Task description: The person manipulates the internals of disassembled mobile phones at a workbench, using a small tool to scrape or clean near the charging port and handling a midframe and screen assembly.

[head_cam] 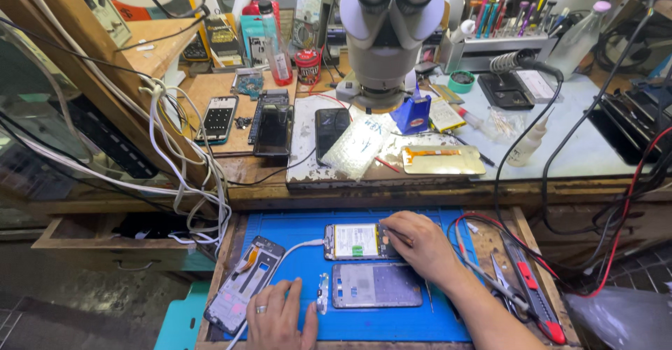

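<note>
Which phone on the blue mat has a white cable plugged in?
The opened phone showing its battery, under the right hand. The grey frame and left screen panel have none.

My left hand is down flat at the bottom edge of view, palm down, fingers spread a bit and pointing away from me, ring on one finger — it's just resting, not gripping anything. My right hand is further out and reaching in from the right, forearm running diagonally up from the lower right corner, wrist fairly straight. Fingers are curled in loosely with the tips pinched together around something thin — can't really tell more than that from this angle. Both arms bare.
</note>
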